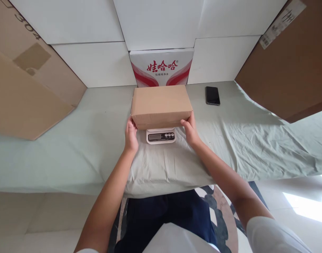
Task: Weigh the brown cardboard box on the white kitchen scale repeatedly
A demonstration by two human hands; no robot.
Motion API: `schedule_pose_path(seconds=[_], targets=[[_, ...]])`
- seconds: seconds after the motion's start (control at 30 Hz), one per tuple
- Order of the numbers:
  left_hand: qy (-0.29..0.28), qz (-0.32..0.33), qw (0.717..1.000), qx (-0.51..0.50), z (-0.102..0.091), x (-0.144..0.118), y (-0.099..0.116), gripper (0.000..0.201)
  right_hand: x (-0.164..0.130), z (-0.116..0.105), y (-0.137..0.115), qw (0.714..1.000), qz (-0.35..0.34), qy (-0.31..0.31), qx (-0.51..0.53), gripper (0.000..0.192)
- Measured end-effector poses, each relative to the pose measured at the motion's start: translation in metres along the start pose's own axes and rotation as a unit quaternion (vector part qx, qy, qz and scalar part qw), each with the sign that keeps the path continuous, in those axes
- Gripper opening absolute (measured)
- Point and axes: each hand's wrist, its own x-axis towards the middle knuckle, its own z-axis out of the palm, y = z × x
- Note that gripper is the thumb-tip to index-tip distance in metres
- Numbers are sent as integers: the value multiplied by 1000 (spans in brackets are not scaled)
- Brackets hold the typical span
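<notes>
A closed brown cardboard box (pixel 162 102) is held level between my two hands, over a small white kitchen scale (pixel 161 142). My left hand (pixel 131 135) grips the box's near left corner. At the near right corner, my right hand (pixel 190 129) has its thumb on the front face and its fingers around the side. Only the scale's front panel shows, with a grey display and several round buttons; the box hides the weighing plate. Whether the box rests on the scale or hangs just above it, I cannot tell.
A white and red printed carton (pixel 162 68) stands behind the box, against white panels. To the right lies a black phone (pixel 212 95). Large cardboard boxes stand at the left (pixel 31 88) and right (pixel 292 66). A pale green cloth (pixel 103 154) covers the table.
</notes>
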Motion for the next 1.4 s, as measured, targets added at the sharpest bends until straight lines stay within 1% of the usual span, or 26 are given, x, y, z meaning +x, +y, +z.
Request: schedule_pose_path(seconds=[0.23, 0.4, 0.47, 0.63, 0.73, 0.97, 1.2, 1.3, 1.4], targets=[[-8, -1, 1000, -5, 1, -2, 2, 80, 2, -1, 4, 1000, -3, 8, 3, 69], [-9, -4, 1000, -5, 0, -2, 0, 82, 1, 0, 3, 1000, 4, 4, 15, 79], [-4, 5, 1000, -8, -6, 2, -1, 82, 1, -1, 3, 1000, 11, 17, 23, 83], [53, 28, 998, 14, -38, 20, -9, 83, 6, -13, 5, 994, 38, 83, 63, 89], [61, 22, 998, 15, -45, 26, -12, 86, 9, -18, 6, 992, 48, 94, 76, 91], [37, -5, 999, 0, -29, 22, -13, 82, 4, -11, 7, 989, 60, 92, 100, 85], [31, -24, 999, -9, -26, 22, -15, 83, 4, -11, 17, 992, 47, 85, 83, 83], [23, -22, 999, -9, -24, 22, -14, 87, 5, -12, 20, 992, 44, 85, 83, 81], [12, -19, 1000, -22, -20, 21, -13, 90, 3, -12, 21, 995, 30, 70, 69, 79]])
